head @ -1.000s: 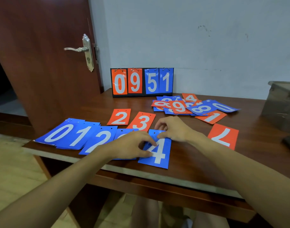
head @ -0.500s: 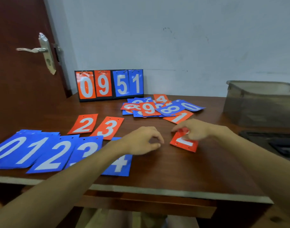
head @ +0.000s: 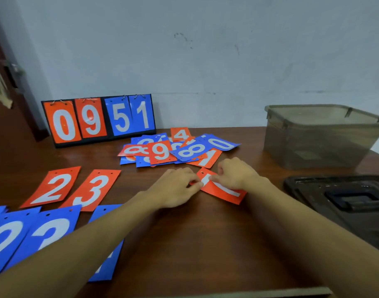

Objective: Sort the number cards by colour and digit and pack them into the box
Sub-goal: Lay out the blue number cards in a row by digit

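An orange 7 card [head: 222, 190] lies on the brown table between my two hands. My right hand [head: 235, 174] pinches its far edge, fingers curled over it. At the card's left corner, the fingertips of my left hand [head: 175, 187] pinch it. Behind them sits a mixed pile of orange and blue cards [head: 175, 148]. Orange 2 [head: 52, 187] and orange 3 [head: 94, 189] lie side by side at the left. Blue cards 2 [head: 5, 239], 3 [head: 49, 230] and 4 [head: 106, 267] run along the front left, partly under my left forearm. The smoky clear box [head: 322, 136] stands open at the back right.
A flip scoreboard [head: 98, 120] showing 0 9 5 1 stands against the wall. The box's dark lid [head: 343, 203] lies at the right, in front of the box. A wooden door is at the far left. The table's front edge [head: 248, 293] runs along the bottom.
Both hands left the blue 4 card and moved right to the orange 7 card. The view swung right, bringing the box and lid into sight.
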A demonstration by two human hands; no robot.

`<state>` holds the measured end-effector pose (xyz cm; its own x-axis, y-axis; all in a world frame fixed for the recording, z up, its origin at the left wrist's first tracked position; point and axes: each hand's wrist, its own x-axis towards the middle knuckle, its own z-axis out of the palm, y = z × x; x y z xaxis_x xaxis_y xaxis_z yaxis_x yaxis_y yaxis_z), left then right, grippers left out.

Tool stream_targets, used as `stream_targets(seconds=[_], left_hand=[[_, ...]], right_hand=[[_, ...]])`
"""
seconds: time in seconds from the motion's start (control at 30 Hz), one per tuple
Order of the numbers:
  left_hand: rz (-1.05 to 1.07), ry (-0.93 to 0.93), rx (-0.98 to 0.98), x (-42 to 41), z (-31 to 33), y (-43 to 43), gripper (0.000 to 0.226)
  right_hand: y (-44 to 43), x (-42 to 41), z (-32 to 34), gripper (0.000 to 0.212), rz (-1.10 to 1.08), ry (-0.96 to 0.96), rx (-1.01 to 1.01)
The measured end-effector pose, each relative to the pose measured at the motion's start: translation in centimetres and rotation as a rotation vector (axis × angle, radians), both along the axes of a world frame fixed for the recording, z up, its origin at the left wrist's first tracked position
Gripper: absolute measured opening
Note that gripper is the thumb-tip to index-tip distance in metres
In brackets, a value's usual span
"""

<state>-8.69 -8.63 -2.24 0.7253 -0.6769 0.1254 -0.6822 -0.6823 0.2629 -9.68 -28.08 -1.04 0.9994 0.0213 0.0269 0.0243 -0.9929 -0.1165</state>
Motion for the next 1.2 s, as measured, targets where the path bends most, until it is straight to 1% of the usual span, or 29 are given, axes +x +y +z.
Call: stream_targets(seconds=[0.07, 0.17, 0.27, 0.37, 0.43, 0.5, 0.57, 0.63, 0.7, 0.73, 0.8, 0.87, 0.93, 1.03, 1.1, 1.2], left_hand=[[0.058, -0.03, -0.02, 0.7, -0.1, -0.5, 0.039], [0.098, -0.018, -0.039, 1.7, -0.2, -0.9, 0.038], [0.067, 0.1, -0.066, 3.2, -0.2, -0.6, 0.036], [0.009, 0.206, -0.051, 4.6, 0.3, 0.1, 0.033], [-0.032, 0.237, -0.056, 5.2, 0.5, 0.6, 0.031], [-0.046, 0.208, -0.131, 5.8, 0.6, 1.1, 0.025], [0.013, 0.134, -0.258, 6.6, 0.5, 1.8, 0.017], [0.118, 0.046, -0.317, 7.8, 0.4, 2.8, 0.016], [0.212, -0.03, -0.276, 9.1, 0.1, 3.9, 0.018], [0.246, -0.046, -0.218, 9.6, -0.1, 4.3, 0.025], [0.285, -0.008, -0.092, 10.5, -0.4, 5.1, 0.047], [0.298, 0.049, -0.054, 10.9, -0.5, 5.4, 0.055], [0.295, 0.035, -0.064, 11.3, -0.6, 5.3, 0.052], [0.298, 0.019, -0.061, 12.0, -0.7, 5.2, 0.048], [0.308, 0.026, -0.051, 12.4, -0.7, 5.3, 0.047], [0.321, 0.044, -0.044, 12.7, -0.5, 5.4, 0.047]], right_hand=[[-0.2, 0.5, 0.0, 0.038, 0.024, 0.039, 0.05], [-0.6, 1.8, 0.0, 0.04, 0.032, 0.043, 0.191], [-1.0, 3.4, -0.3, 0.036, -0.005, -0.091, 0.25], [-0.9, 5.2, -0.6, 0.025, -0.008, -0.178, 0.279], [-0.5, 6.6, -0.9, 0.023, 0.021, -0.197, 0.309], [0.1, 8.0, -1.1, 0.029, 0.072, -0.21, 0.322], [0.8, 9.1, -1.1, 0.043, 0.14, -0.185, 0.295], [1.6, 10.0, -1.0, 0.058, 0.207, -0.125, 0.236], [2.4, 10.7, -1.0, 0.066, 0.258, -0.047, 0.187], [2.6, 11.0, -0.9, 0.068, 0.274, -0.007, 0.172], [2.7, 11.4, -0.7, 0.063, 0.297, 0.021, 0.159], [2.7, 11.5, -0.3, 0.053, 0.331, -0.007, 0.088], [2.7, 11.4, 0.0, 0.048, 0.378, -0.055, -0.061], [3.1, 11.4, 0.2, 0.037, 0.449, -0.176, -0.272], [3.2, 11.4, 0.3, 0.03, 0.455, -0.237, -0.307], [2.6, 11.3, 0.4, 0.03, 0.378, -0.261, -0.233]])
